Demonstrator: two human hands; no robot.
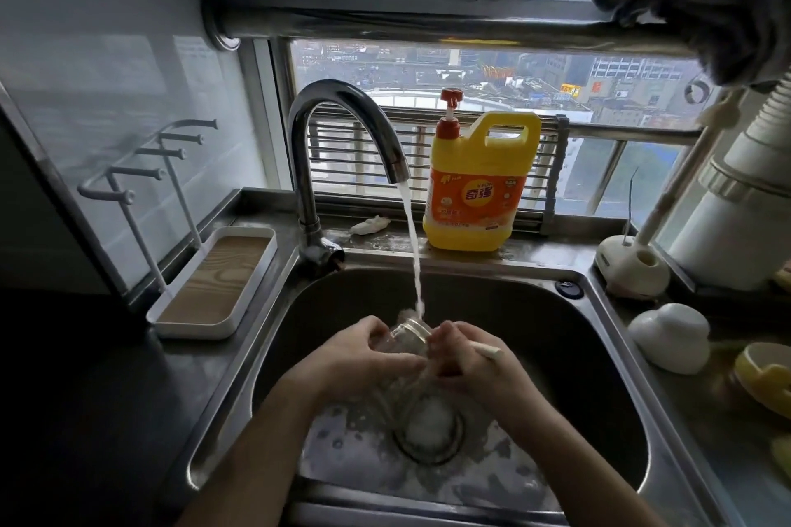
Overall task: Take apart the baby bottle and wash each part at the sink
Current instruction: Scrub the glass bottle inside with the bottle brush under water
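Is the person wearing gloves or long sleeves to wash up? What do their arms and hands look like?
No gloves. The left hand and right hand are bare. The left forearm and right forearm are bare too, with no sleeves showing. I can see no rings, watch or bracelet on either side.
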